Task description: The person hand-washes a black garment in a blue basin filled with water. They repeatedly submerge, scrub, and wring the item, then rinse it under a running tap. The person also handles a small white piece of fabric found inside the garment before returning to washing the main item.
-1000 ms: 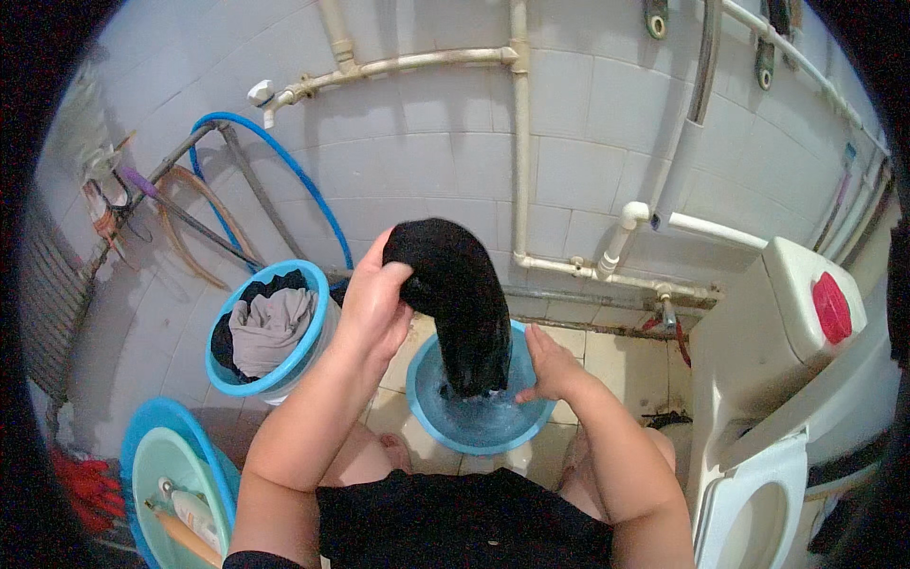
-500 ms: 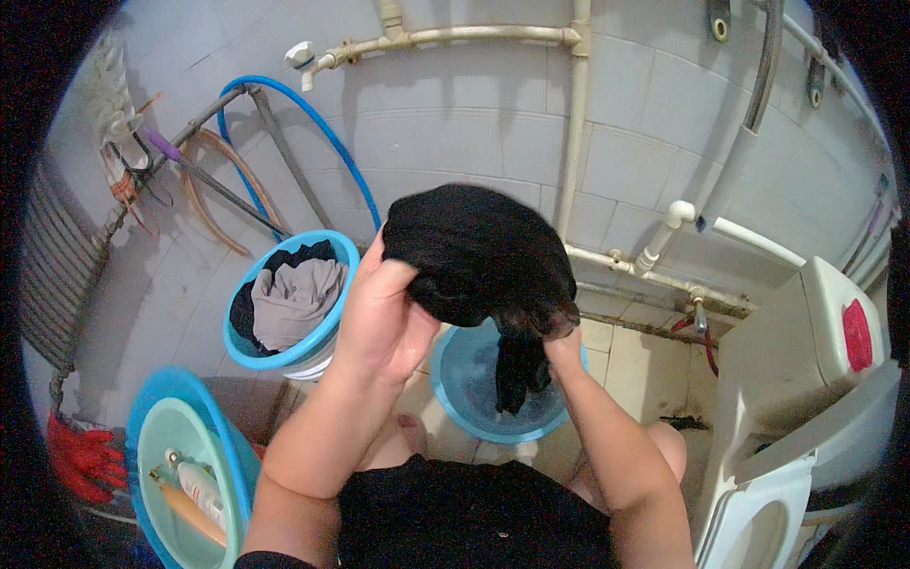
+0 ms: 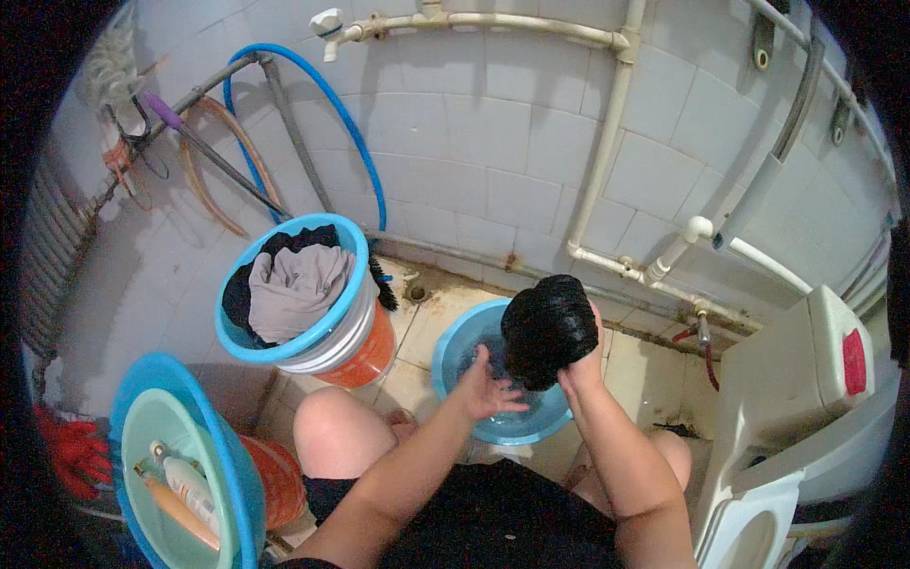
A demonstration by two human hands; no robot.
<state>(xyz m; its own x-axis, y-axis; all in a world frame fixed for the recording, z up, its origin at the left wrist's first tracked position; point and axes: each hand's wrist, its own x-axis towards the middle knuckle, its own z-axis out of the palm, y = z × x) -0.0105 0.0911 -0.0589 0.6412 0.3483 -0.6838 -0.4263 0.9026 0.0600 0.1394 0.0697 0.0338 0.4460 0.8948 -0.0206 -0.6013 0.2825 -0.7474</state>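
Note:
A wet black garment (image 3: 550, 332) is bunched into a rounded bundle above a light-blue basin (image 3: 453, 346) on the floor. My right hand (image 3: 584, 372) grips it from its right and lower side; the garment covers part of those fingers. My left hand (image 3: 488, 391) is off the cloth, fingers spread over the left part of the basin, with nothing in it. Water shows in the basin (image 3: 519, 431). The garment's exact kind cannot be made out.
Left stands a blue-rimmed tub (image 3: 227, 327) with grey and black clothes (image 3: 299, 289) on an orange-and-white bucket (image 3: 365, 346). Nearer are nested basins (image 3: 142, 408) holding bottles (image 3: 185, 493). A toilet (image 3: 796, 379) is at right; pipes (image 3: 607, 152) and a tap (image 3: 327, 33) line the wall.
The garment has come down and right, now gathered into a tighter bundle over the basin. My left hand has let go of it and moved down toward the basin; my right still holds it.

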